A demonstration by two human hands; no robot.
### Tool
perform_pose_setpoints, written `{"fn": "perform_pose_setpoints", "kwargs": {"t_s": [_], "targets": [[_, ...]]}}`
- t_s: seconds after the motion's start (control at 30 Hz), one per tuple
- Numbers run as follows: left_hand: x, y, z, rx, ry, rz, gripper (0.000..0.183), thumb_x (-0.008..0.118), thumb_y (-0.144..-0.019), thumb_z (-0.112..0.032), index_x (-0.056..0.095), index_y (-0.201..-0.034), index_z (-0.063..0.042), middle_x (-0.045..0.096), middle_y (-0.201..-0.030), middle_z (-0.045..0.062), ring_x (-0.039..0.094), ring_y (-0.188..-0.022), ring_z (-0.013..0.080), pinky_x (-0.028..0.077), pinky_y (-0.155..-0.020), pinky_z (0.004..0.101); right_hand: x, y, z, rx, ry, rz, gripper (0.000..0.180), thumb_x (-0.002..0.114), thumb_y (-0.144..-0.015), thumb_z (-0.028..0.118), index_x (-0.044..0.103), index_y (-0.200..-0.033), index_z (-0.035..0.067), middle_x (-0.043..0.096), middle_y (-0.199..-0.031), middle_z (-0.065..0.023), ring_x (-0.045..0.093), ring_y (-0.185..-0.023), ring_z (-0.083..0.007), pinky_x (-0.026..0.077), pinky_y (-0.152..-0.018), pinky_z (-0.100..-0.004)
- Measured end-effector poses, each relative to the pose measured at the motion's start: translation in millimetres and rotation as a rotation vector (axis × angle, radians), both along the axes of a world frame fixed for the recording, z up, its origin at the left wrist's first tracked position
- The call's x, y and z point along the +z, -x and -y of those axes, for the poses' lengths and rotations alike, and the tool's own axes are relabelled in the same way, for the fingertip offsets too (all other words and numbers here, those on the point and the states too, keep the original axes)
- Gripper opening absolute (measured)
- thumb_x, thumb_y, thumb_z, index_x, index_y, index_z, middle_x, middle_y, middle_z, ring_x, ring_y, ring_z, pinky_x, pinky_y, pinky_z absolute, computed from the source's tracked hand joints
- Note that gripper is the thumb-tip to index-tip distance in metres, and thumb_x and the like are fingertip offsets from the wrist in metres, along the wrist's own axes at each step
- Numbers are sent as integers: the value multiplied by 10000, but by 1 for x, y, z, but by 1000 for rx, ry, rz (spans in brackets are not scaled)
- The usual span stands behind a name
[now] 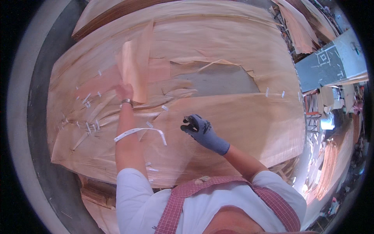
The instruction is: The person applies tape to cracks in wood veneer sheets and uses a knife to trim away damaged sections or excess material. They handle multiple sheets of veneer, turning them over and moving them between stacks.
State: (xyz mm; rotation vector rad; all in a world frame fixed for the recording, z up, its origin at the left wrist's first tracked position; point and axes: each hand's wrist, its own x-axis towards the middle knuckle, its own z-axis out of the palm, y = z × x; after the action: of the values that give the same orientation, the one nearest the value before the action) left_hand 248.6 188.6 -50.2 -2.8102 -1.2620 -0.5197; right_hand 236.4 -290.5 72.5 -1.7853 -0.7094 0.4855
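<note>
My bare left hand [125, 91], with a metal band at the wrist, grips the near end of a narrow, curled wood veneer strip [135, 70]. The strip stands partly raised and is blurred. Below it spreads a large wood veneer sheet [228, 117] with bits of white tape and an irregular opening [219, 79] that shows a grey surface. My right hand [194, 125], in a grey-blue glove with dark fingertips, is curled above the sheet; a small dark object seems to be at its fingers, too unclear to name. A white perforated tape strip [140, 130] lies across my left forearm.
More stacked veneer [99, 17] lies beyond the far left edge. At the right are a blue-grey board [321, 67] with chalk-like marks, hanging veneer pieces [301, 29] and a leaning veneer stack [327, 169]. Wrinkled, split veneer and tape pieces lie at the left.
</note>
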Motion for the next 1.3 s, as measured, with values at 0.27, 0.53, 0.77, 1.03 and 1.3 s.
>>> {"fn": "perform_pose_setpoints", "kwargs": {"t_s": [0.27,0.53,0.77,1.03,1.3], "targets": [[170,-31,216,-299,850,812,226,713,-808,-114,612,-980,-8,655,-863,59,590,-716,92,495,-588,284,-43,-20,46,-259,-350,-391,430,685,-929,148,530,-1312,29,631,-1249,-126,669,-1054,-219,545,-793,-303],[162,47,548,-682,1248,568,315,665,-888,-41,594,-1194,-11,657,-1051,23,613,-915,79,509,-774,213,-27,-29,208,-350,-544,-779,481,625,-972,349,537,-1316,25,654,-1136,-58,643,-929,-118,441,-531,-206],[170,95,812,-703,1649,17,527,680,-884,-85,482,-1371,-47,617,-1110,107,619,-939,150,533,-783,299,-17,26,504,-689,-468,-537,480,818,-810,191,621,-1194,-18,686,-1051,-61,624,-932,-120,532,-820,-291],[144,42,988,-1072,1398,-236,565,665,-900,-88,436,-1415,-46,565,-1226,143,627,-967,188,542,-794,307,-40,35,823,-993,129,-71,552,785,-814,176,588,-1301,9,688,-1152,-84,605,-1053,-131,469,-951,-303],[58,-92,1107,-1050,1452,-181,491,634,-935,-91,457,-1391,-55,585,-1191,87,610,-932,131,530,-780,262,-45,-26,1058,-882,988,-45,348,544,-870,303,631,-1175,161,693,-979,-193,657,-948,-394,498,-841,-498]]}}
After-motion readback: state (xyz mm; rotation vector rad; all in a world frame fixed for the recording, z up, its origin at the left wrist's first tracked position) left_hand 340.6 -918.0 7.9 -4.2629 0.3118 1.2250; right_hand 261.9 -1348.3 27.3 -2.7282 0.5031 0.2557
